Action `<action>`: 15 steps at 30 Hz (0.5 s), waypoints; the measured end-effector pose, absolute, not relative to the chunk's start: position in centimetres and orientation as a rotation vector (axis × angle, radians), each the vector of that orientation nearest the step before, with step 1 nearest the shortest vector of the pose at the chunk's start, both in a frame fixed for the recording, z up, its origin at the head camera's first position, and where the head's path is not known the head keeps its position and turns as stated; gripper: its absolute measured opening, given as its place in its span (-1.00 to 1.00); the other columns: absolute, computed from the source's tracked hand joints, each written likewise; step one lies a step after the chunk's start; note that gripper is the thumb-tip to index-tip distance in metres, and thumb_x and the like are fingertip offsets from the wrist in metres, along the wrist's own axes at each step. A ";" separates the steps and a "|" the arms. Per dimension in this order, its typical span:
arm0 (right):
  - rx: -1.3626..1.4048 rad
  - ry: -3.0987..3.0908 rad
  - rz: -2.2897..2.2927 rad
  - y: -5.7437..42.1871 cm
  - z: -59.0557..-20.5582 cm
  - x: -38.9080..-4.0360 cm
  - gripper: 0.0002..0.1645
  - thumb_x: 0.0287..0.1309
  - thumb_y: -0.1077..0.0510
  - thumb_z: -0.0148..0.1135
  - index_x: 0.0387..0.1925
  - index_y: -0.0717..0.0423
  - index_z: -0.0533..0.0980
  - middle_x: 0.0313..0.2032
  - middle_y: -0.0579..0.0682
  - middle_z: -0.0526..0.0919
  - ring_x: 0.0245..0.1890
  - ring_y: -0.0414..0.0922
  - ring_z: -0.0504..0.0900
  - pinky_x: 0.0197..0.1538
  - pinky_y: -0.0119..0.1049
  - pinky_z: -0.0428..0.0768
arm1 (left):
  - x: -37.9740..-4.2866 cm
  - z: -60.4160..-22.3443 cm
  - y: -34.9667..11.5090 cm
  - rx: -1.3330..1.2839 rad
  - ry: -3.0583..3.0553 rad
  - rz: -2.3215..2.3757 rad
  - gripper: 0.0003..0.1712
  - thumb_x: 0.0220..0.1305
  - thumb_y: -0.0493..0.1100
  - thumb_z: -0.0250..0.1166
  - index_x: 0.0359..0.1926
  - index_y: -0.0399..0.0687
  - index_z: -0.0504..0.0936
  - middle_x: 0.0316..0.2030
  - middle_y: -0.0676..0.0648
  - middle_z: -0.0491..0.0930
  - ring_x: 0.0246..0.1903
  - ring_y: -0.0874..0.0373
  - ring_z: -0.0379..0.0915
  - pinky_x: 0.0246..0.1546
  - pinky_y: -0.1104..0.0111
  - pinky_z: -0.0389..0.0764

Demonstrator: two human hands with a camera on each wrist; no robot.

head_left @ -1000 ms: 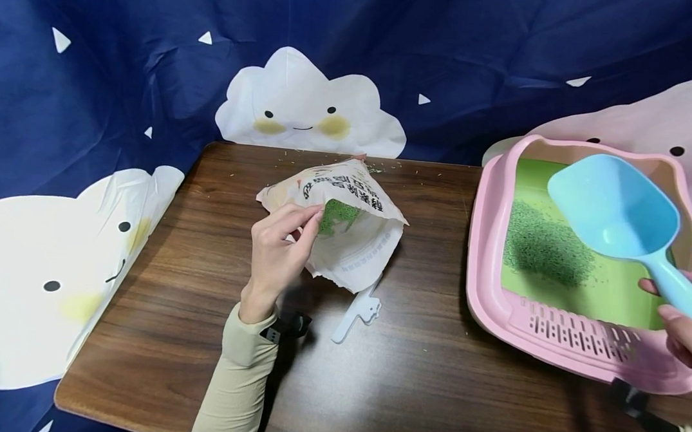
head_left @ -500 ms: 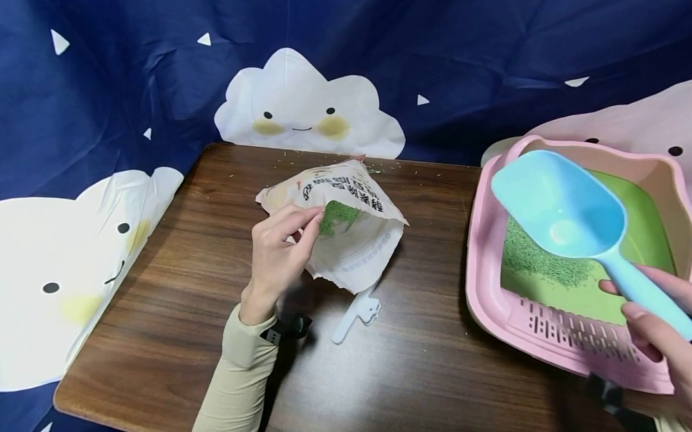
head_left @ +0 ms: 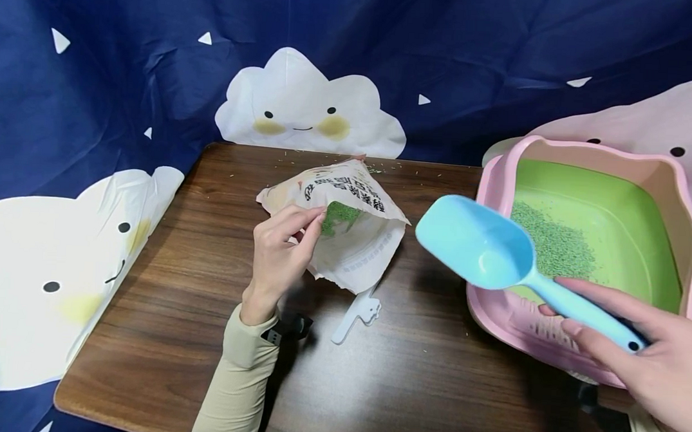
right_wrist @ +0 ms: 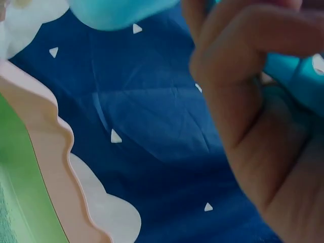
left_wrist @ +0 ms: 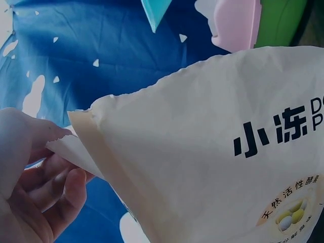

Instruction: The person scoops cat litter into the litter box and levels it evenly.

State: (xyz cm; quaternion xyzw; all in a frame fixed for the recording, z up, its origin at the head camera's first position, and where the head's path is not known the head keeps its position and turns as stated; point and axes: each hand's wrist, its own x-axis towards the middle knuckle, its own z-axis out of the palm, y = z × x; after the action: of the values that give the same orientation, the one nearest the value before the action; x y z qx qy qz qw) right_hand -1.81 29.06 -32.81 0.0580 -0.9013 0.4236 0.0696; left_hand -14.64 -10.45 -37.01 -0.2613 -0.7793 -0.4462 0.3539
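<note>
My left hand pinches the torn upper edge of a white printed paper bag and holds its mouth open. Green pellets show inside. In the left wrist view the bag fills the right side, its edge at my fingers. My right hand grips the handle of a light blue scoop, whose bowl looks empty. That bowl is between the bag and a pink litter box, overlapping the box's left rim. In the right wrist view, curled fingers wrap the blue handle.
Green pellets lie in a heap on the box's green floor. A pale clip with a small animal shape lies on the wooden table below the bag. Loose pellets are scattered behind the bag, before a blue cloud-patterned cloth.
My right hand has carried the scoop leftward from over the litter box toward the bag, lower in the view. The left hand and bag have stayed nearly still.
</note>
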 end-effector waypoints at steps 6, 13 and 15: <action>0.334 -2.826 1.313 27.4 -32.9 -2.1 -0.38 0.06 0.39 0.33 0.19 -0.02 0.51 -0.03 -0.32 0.64 -0.27 -0.34 0.59 -0.34 -0.64 0.49 | -14.6 -36.9 -10.5 -0.686 -2.016 -1.156 -0.87 0.17 -0.39 0.29 -0.30 -0.30 0.76 -0.53 -0.10 0.65 -0.61 0.26 0.39 -0.61 0.53 0.44; 0.437 -2.937 1.592 24.2 -32.7 -3.5 -0.55 0.29 0.20 0.18 0.20 -0.14 0.47 -0.27 -0.15 0.66 -0.62 -0.21 0.49 -0.64 -0.33 0.49 | -14.5 -36.9 -10.3 -0.694 -2.015 -1.158 -0.87 0.17 -0.39 0.29 -0.30 -0.30 0.76 -0.52 -0.11 0.66 -0.60 0.26 0.41 -0.57 0.60 0.45; 0.476 -2.912 1.668 23.3 -33.0 -4.1 -0.59 0.30 0.21 0.17 0.17 -0.08 0.49 -0.32 -0.11 0.68 -0.60 -0.20 0.49 -0.62 -0.33 0.50 | -14.5 -37.0 -10.2 -0.701 -2.016 -1.162 -0.87 0.17 -0.39 0.29 -0.29 -0.30 0.76 -0.52 -0.11 0.67 -0.60 0.25 0.42 -0.57 0.59 0.46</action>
State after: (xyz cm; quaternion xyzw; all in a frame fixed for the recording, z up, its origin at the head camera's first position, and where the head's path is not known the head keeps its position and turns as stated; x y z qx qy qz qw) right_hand -4.10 23.31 -32.96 0.1392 -0.8526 0.4883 -0.1236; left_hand -14.53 -10.21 -36.95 -0.2704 -0.7778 -0.4480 0.3482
